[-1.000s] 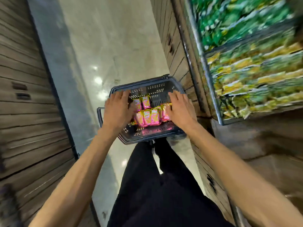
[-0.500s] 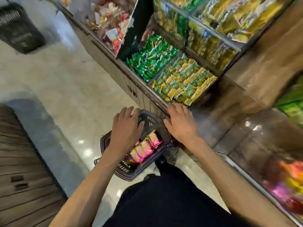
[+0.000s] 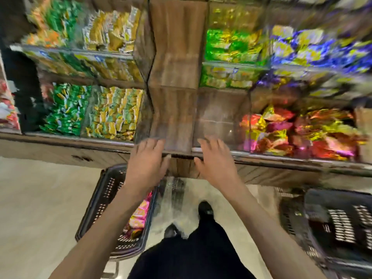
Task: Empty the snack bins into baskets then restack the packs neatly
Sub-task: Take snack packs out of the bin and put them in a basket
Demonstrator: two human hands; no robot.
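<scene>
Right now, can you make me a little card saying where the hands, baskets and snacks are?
Left hand: open, holds nothing, near the shelf edge
Right hand: open, holds nothing
Left basket: on floor, pink and yellow packs inside
Right basket: on floor, contents unclear
Bins: green packs left, red and gold packs right

Motion blur smears the upper-right bins (image 3: 314,49) — pack labels unreadable. The left forearm (image 3: 118,208) hides part of the left basket (image 3: 104,198) and its pink packs (image 3: 138,216); the right basket (image 3: 332,218) runs off the edge.
</scene>
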